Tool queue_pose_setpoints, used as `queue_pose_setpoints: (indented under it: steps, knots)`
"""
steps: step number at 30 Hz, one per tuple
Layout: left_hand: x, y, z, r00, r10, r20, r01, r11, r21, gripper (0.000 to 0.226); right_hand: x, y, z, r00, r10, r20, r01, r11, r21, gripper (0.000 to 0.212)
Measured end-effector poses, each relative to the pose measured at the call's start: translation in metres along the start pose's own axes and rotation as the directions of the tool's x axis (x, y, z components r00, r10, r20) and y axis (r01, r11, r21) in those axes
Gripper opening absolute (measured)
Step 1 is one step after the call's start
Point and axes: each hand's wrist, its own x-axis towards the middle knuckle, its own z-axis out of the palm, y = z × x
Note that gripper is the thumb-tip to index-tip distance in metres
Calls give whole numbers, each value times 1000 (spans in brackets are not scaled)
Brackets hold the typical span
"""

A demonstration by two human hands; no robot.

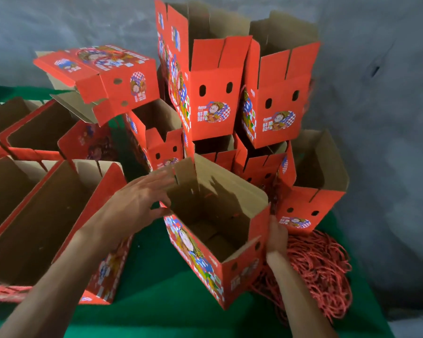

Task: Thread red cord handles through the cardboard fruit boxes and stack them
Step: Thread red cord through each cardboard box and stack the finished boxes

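While left hand (142, 198) spread flat and right hand (276, 236) steady open box (217, 230), right grip unclear; leaning stack (213, 93) behind may topple if bumped.

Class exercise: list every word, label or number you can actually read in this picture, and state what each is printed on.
"FRUIT": down the corner of the tall upright box.
"鲜果": white characters on its front, beside the cartoon figure; the line below and the small logo above are too blurred.
Print on the held box and the tilted box: blurred, unreadable.
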Motion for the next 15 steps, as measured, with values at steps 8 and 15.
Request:
queue_pose_setpoints:
  steps: [8, 15]
  knots:
    - [12, 36, 4, 996, -91, 8, 91, 995, -43, 17, -25, -1, -21, 975, -207, -82, 212, 976, 53, 24]
    - [19, 62, 9, 995, -87, -49, 89, 995, 38, 23, -46, -23, -25, 953, -302, -31, 303, 941, 154, 23]
